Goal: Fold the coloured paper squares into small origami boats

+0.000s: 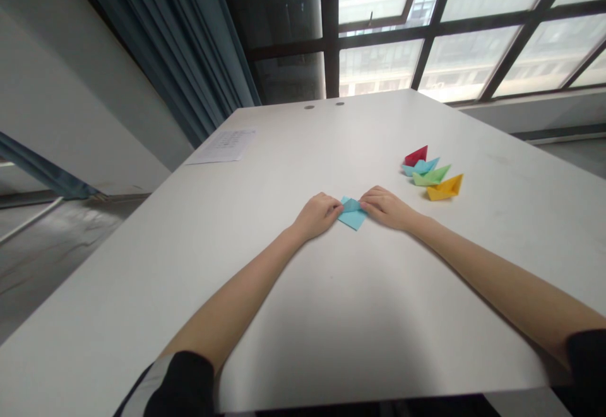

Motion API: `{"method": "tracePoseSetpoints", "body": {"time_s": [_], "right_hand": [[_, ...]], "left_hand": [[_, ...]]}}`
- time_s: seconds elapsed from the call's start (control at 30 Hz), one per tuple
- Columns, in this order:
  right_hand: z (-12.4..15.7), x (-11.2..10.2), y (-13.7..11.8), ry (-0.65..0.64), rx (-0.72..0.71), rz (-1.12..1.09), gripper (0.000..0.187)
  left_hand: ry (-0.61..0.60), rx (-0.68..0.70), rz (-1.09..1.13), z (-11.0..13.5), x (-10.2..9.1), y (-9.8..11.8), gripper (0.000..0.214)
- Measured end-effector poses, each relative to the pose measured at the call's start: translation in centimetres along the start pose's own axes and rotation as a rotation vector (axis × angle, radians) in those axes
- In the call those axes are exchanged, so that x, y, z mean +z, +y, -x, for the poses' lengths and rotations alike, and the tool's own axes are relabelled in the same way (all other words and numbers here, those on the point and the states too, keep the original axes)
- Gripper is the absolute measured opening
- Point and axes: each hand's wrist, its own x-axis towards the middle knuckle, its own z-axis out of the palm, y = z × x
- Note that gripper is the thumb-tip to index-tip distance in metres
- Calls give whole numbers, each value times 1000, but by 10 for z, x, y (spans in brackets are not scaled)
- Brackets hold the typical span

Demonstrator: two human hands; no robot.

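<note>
A small light-blue sheet of folding paper (354, 218) lies on the white table between my hands, one corner pointing toward me and its upper part folded over. My left hand (318, 214) is closed on the paper's left side, thumb and fingers pinching the edge. On the opposite side my right hand (384, 206) pinches the right edge, its fingers bent together. The fingertips cover both side corners of the paper.
Right of my hands stand folded paper boats: red (416, 156), blue (420, 166), green (431, 176) and yellow (445, 187). A printed sheet (225, 146) lies at the table's (284, 265) left edge. Windows and a blue curtain (175, 32) are beyond.
</note>
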Motion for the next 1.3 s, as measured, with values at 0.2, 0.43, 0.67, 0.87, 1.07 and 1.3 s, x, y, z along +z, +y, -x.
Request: {"method": "tracePoseSetpoints", "body": {"time_s": [0.2,0.43,0.67,0.87,1.07,1.3], "right_hand": [[0,1,-2,-9,17,22,31],[0,4,-7,99,207,-16,26],[0,8,-3,58,81,79,22],[-2,8,2,17,29,54,26],[-4,4,7,-51,8,32,27],[-2,6,10,-60,23,23,29]], "left_hand": [[-35,29,-39,0,-1,3,19],[-2,-90,15,0,3,5,31],[-7,24,-138,-1,8,3,21],[-114,89,-159,-2,2,3,28],[-163,106,-178,-4,-9,-4,27],[-173,85,-147,-2,-17,-4,33]]}}
